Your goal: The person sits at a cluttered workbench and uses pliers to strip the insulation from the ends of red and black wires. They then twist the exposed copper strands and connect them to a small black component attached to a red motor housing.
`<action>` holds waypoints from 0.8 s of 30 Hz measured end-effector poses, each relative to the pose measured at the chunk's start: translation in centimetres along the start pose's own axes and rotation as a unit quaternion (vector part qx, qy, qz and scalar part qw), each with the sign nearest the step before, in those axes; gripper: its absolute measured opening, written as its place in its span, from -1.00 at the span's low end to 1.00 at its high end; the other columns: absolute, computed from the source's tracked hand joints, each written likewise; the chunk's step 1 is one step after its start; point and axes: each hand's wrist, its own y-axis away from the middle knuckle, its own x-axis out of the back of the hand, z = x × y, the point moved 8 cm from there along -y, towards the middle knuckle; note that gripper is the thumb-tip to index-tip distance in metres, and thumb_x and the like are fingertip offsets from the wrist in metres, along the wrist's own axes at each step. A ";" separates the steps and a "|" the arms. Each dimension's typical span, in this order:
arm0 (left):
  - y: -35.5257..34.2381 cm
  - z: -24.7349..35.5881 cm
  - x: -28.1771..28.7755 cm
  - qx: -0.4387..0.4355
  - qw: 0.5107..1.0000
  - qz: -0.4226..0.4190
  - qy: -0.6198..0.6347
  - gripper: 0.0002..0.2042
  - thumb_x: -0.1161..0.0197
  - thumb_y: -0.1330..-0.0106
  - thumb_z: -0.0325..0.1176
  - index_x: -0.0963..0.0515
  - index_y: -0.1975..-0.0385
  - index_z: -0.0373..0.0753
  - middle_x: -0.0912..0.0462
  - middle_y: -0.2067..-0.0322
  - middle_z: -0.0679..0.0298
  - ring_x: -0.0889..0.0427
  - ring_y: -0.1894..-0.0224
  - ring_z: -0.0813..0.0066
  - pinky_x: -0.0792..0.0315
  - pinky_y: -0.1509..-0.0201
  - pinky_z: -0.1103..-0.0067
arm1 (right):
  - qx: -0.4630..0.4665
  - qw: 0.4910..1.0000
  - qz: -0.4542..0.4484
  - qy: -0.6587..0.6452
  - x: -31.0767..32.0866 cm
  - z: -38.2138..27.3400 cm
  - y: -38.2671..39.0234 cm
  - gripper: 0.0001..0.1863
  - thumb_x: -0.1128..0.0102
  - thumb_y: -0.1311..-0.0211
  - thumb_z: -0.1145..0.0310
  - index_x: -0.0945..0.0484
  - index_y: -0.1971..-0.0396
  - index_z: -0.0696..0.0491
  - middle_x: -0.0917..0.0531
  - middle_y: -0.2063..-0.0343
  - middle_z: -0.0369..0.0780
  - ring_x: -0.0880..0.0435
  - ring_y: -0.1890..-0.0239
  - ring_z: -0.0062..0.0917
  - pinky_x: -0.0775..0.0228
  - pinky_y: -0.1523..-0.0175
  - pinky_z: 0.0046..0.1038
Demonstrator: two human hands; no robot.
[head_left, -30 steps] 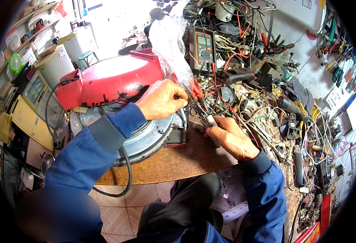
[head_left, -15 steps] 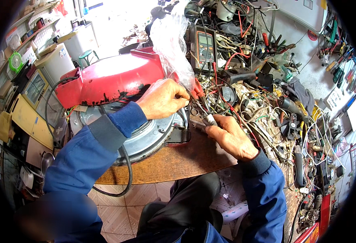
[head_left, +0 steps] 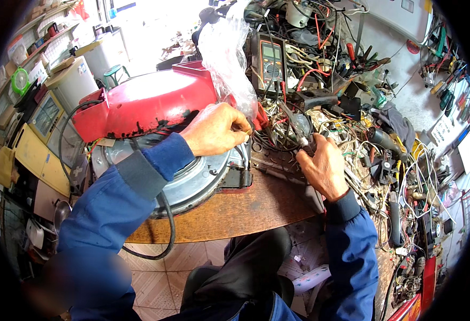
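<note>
My left hand (head_left: 216, 130) rests over the metal base (head_left: 200, 179) of a machine with a red housing (head_left: 160, 101). Its thumb and fingers are pinched together, and whatever is between them is too small to make out. My right hand (head_left: 325, 167) is closed on a slim dark-handled tool (head_left: 303, 142) with a pale collar; its thin shaft points up and away, over the clutter, and its exact kind is unclear. Beneath that hand, a long thin tool with a grey handle (head_left: 314, 199) lies across the bench edge.
A wooden bench (head_left: 224, 214) carries the machine, with a black cable (head_left: 169, 230) looping off its front edge. Heaped wires and parts (head_left: 353, 144) fill the right side. Behind stand a multimeter (head_left: 270, 61) and a clear plastic bag (head_left: 221, 48).
My right hand has moved right and slightly up, carrying the slim tool away from my left hand. The grey-handled tool shows more fully. My left hand stays almost in place.
</note>
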 end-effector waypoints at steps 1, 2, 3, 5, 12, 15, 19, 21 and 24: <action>0.1 -0.1 0.0 0.002 1.000 0.000 -0.009 -0.77 -0.41 -0.27 -0.39 -0.75 0.14 -0.35 -0.80 0.37 0.08 -0.76 0.30 0.51 -0.62 0.15 0.50 | 0.065 0.995 0.064 0.032 0.7 -1.0 0.0 -0.45 -0.41 -0.08 0.21 -0.59 0.00 0.29 -0.65 0.19 0.09 -0.64 0.15 0.00 -0.49 -0.02 -0.12; 0.1 -0.3 0.1 0.004 1.000 0.005 0.012 -0.77 -0.42 -0.26 -0.40 -0.75 0.14 -0.36 -0.81 0.36 0.10 -0.76 0.29 0.51 -0.62 0.14 0.50 | 0.129 0.981 0.129 0.065 1.0 -1.9 0.2 -0.44 -0.43 -0.06 0.21 -0.60 -0.01 0.26 -0.66 0.18 0.08 -0.63 0.12 -0.02 -0.48 -0.05 -0.14; 0.1 -0.7 0.0 0.008 0.999 0.010 0.033 -0.77 -0.43 -0.24 -0.41 -0.74 0.15 -0.37 -0.81 0.35 0.11 -0.76 0.28 0.51 -0.62 0.14 0.50 | 0.192 0.958 0.191 0.095 1.7 -3.4 0.7 -0.43 -0.46 -0.04 0.21 -0.61 -0.02 0.24 -0.66 0.18 0.08 -0.63 0.09 -0.04 -0.46 -0.08 -0.17; 0.2 -1.4 0.0 0.020 0.998 0.012 0.060 -0.78 -0.44 -0.23 -0.43 -0.73 0.17 -0.39 -0.81 0.34 0.14 -0.75 0.26 0.52 -0.62 0.13 0.51 | 0.200 0.973 0.113 -0.031 1.1 -5.0 -0.3 -0.57 -0.45 -0.09 0.37 -0.66 0.02 0.19 -0.70 0.16 0.00 -0.67 0.06 -0.11 -0.47 -0.09 -0.21; -0.1 -1.6 -0.1 0.013 0.996 -0.011 0.085 -0.84 -0.41 -0.26 -0.50 -0.72 0.22 -0.42 -0.79 0.35 0.19 -0.71 0.26 0.58 -0.60 0.12 0.54 | 0.226 0.876 -0.086 -0.418 -4.0 -8.7 -4.1 -0.77 -0.30 -0.20 0.52 -0.71 0.14 0.23 -0.79 0.27 -0.14 -0.77 0.19 -0.51 -0.60 0.02 -0.40; -0.1 -1.6 -0.4 0.023 0.997 -0.011 0.078 -0.84 -0.39 -0.28 -0.51 -0.72 0.20 -0.44 -0.79 0.34 0.20 -0.70 0.26 0.59 -0.59 0.12 0.55 | 0.229 0.866 -0.080 -0.436 -5.0 -8.4 -3.9 -0.80 -0.30 -0.21 0.53 -0.72 0.18 0.23 -0.78 0.28 -0.13 -0.77 0.19 -0.48 -0.59 0.03 -0.40; 0.0 -1.8 -0.7 0.053 0.994 -0.016 0.093 -0.83 -0.38 -0.31 -0.51 -0.70 0.18 -0.47 -0.78 0.34 0.19 -0.69 0.26 0.58 -0.60 0.13 0.56 | 0.196 0.859 -0.092 -0.464 -6.5 -7.2 -3.7 -0.81 -0.32 -0.20 0.51 -0.73 0.19 0.23 -0.78 0.29 -0.12 -0.76 0.20 -0.47 -0.59 0.04 -0.40; 0.1 -1.8 -0.7 0.062 0.994 -0.017 0.087 -0.83 -0.38 -0.31 -0.51 -0.70 0.19 -0.47 -0.77 0.34 0.19 -0.69 0.26 0.58 -0.59 0.14 0.56 | 0.187 0.853 -0.094 -0.479 -7.1 -6.9 -3.5 -0.81 -0.33 -0.20 0.51 -0.73 0.20 0.22 -0.78 0.30 -0.13 -0.76 0.22 -0.47 -0.59 0.05 -0.41; 0.1 -1.6 -0.7 0.061 0.994 -0.018 0.084 -0.83 -0.38 -0.33 -0.49 -0.69 0.18 -0.46 -0.76 0.36 0.21 -0.67 0.28 0.61 -0.58 0.17 0.58 | 0.195 0.857 -0.086 -0.469 -6.9 -6.9 -3.6 -0.86 -0.34 -0.20 0.50 -0.72 0.26 0.21 -0.76 0.36 -0.13 -0.76 0.27 -0.46 -0.58 0.10 -0.41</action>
